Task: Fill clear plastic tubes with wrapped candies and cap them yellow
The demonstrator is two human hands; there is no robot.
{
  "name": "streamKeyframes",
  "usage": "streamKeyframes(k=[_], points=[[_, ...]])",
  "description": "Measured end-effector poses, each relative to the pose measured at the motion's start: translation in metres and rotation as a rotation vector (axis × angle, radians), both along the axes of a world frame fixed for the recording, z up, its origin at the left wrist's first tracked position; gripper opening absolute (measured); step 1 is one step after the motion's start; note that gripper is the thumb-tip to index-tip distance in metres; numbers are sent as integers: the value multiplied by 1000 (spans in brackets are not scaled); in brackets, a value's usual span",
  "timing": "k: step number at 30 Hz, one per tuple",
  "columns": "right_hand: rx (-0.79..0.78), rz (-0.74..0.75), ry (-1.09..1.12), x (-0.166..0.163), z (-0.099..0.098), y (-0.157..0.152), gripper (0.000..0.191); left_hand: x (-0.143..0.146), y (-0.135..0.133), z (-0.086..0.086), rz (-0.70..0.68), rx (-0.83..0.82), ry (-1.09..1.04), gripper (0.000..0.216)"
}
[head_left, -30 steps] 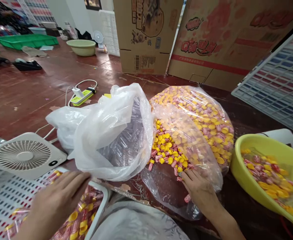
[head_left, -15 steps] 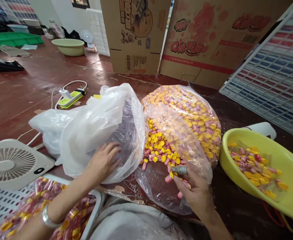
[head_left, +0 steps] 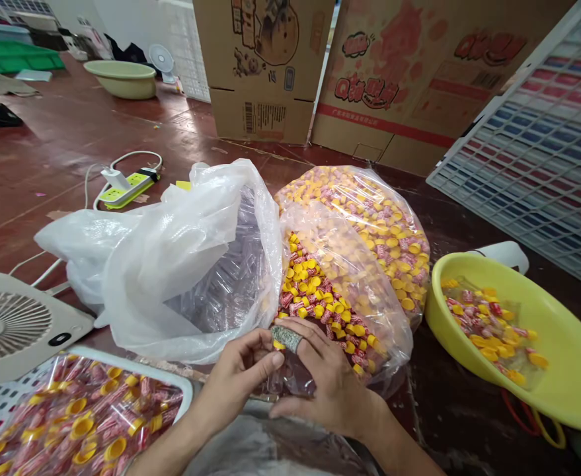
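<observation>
My left hand [head_left: 250, 367] and my right hand [head_left: 327, 377] are together in front of the bags. My left thumb and fingers are pinched; what they hold is hidden. Grey tape wraps a finger of my right hand, whose fingers curl over a small yellow-capped piece [head_left: 279, 344], while its thumb stands apart. Behind my right hand, a clear bag [head_left: 354, 231] spills red-and-white pieces with yellow caps [head_left: 314, 284]. Left of it, a whitish plastic bag [head_left: 156, 258] gapes, with clear plastic sleeves [head_left: 225, 284] inside.
At lower left, a white basket [head_left: 188, 390] holds filled clear packs, beside a fan [head_left: 17, 324]. A yellow basin [head_left: 562, 350] with more packs stands at right. Cartons [head_left: 265, 119] and a white rack [head_left: 533, 158] stand behind. A power strip [head_left: 129, 188] lies on the floor.
My left hand has come out of the whitish bag's mouth and moved right. My right hand has moved left from the loose pieces, and the hands now meet. The view has shifted slightly.
</observation>
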State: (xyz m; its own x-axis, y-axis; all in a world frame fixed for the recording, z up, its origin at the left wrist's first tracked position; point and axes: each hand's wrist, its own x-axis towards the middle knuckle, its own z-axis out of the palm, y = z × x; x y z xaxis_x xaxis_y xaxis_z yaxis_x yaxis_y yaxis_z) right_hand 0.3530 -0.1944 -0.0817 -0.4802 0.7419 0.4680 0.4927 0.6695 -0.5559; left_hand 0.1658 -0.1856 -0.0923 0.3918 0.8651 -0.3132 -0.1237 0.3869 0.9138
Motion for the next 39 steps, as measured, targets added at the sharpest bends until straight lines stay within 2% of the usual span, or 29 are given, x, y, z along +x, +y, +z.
streamKeyframes(k=[2,4,6,8,10,12,13,15,16,18,20,23,27,31,33,35,37,39], points=[[95,-61,-80,-2,-9,-3,67,7,-1,-3,21,-115,-96,36],[164,-128,-102,-6,-16,-5,64,14,-3,-5,16,-202,-191,37],[179,-153,-104,-9,-18,-4,62,20,-2,-6,-5,-239,-237,38],[142,-118,-138,-8,-14,-2,62,19,3,-6,-58,-209,-192,38],[75,-83,-211,0,-10,1,71,11,17,-5,-88,-35,16,30],[34,-166,-278,15,-12,4,71,-1,40,-4,-14,296,381,16],[23,-253,-307,25,-16,6,62,-7,55,-3,38,475,606,14],[10,-433,-375,45,-27,9,30,-17,86,-3,59,763,1034,30],[-1,-494,-420,55,-34,10,16,-20,101,-4,15,851,1187,39],[-40,-549,-504,67,-45,11,10,-21,126,-8,-113,945,1330,44],[-63,-545,-544,71,-52,10,9,-18,140,-12,-179,981,1311,38],[-13,-524,-531,63,-57,13,7,-17,139,-14,-194,1012,1255,31],[63,-460,-533,50,-64,28,21,-25,102,-9,-142,990,1044,28],[61,-432,-481,45,-68,42,16,-31,52,-1,-173,782,764,28],[67,-462,-434,43,-61,40,9,-28,33,0,-225,640,667,25],[14,-497,-272,38,-48,33,10,-23,21,0,-249,503,594,23],[-139,-454,-25,31,-32,23,14,-17,16,-1,-241,396,524,23],[-326,-339,188,23,-18,14,19,-11,14,-2,-225,309,445,25]])
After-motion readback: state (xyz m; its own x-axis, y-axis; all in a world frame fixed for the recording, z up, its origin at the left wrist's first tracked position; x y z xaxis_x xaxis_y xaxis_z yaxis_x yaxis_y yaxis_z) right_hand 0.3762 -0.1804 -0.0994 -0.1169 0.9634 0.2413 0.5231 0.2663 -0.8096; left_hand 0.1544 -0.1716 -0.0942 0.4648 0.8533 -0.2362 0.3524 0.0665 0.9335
